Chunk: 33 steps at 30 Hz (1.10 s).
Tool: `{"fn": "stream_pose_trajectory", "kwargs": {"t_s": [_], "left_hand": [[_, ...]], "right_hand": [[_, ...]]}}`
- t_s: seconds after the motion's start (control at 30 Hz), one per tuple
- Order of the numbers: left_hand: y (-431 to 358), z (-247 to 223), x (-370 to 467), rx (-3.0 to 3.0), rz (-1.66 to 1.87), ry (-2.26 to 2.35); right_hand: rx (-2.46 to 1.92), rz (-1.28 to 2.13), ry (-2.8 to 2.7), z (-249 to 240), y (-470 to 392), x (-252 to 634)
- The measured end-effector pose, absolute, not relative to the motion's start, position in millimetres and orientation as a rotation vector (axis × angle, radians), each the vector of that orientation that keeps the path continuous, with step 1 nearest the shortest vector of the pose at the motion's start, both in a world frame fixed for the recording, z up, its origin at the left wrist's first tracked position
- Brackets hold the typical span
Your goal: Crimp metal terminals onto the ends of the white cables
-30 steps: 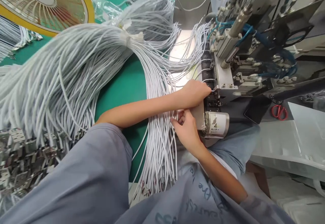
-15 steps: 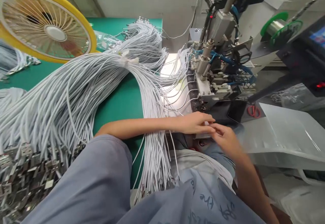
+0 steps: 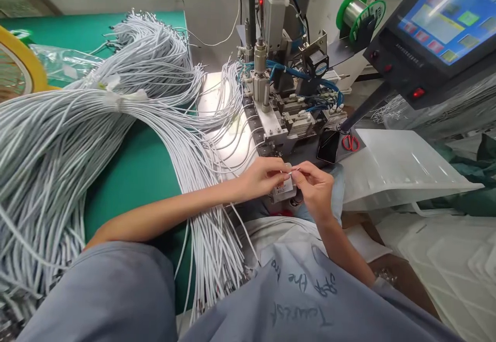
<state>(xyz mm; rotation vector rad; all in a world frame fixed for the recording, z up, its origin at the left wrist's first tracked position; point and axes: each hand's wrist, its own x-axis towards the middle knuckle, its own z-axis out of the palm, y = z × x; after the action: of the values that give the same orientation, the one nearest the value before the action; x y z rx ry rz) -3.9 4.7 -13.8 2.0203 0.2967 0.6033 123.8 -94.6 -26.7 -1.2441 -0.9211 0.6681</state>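
Note:
My left hand is closed in a pinch on the white end of a cable, in front of the machine. Close beside it on the right, my right hand pinches the thin tip of the same cable end. Under my left forearm hangs a bundle of white cables, tied near its top. Several single cables run from the bundle side into the black holder along the machine's edge. Beneath the fingertips is a small labelled box.
A touch screen stands at the upper right, near a green wire spool. Red scissors and a white tray lie right of the machine. A yellow fan is at the left.
The view has turned right, bringing the screen fully in. My hands, earlier touching at the fingertips, now both pinch a cable end that shows between them.

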Motion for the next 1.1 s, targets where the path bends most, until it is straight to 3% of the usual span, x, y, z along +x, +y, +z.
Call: {"fn": "stream_pose_trajectory", "kwargs": {"t_s": [0.3, 0.73, 1.1], "left_hand": [[12, -21, -4, 2.268, 0.709, 0.205], [15, -18, -3, 2.036, 0.690, 0.354], [20, -15, -5, 2.221, 0.724, 0.307]], "right_hand": [[-1.515, 0.793, -1.206, -14, -86, 153], [-1.331, 0.677, -0.844, -33, -79, 118], [-1.425, 0.746, -1.184, -20, -73, 147]]}}
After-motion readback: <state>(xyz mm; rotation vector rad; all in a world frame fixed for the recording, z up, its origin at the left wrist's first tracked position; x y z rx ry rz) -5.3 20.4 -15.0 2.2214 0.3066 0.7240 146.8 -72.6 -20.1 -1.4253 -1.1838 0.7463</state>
